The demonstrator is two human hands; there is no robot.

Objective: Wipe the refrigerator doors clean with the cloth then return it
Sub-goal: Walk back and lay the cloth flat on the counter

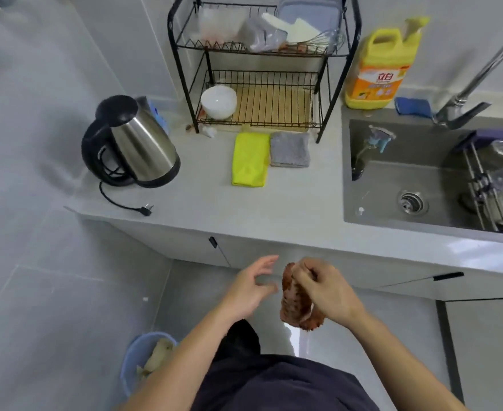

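The right grip [321, 289] pinched the cloth [291, 304] hanging beneath it, with the left grip [247, 292] wide just beside. No refrigerator was in view, so wiping progress was indeterminate, and return to the tabletop [274, 209] ahead was judged not yet done.

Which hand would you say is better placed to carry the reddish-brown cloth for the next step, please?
Probably the right. The right hand grips the reddish-brown cloth near its top, while the left hand is open beside it, holding nothing.
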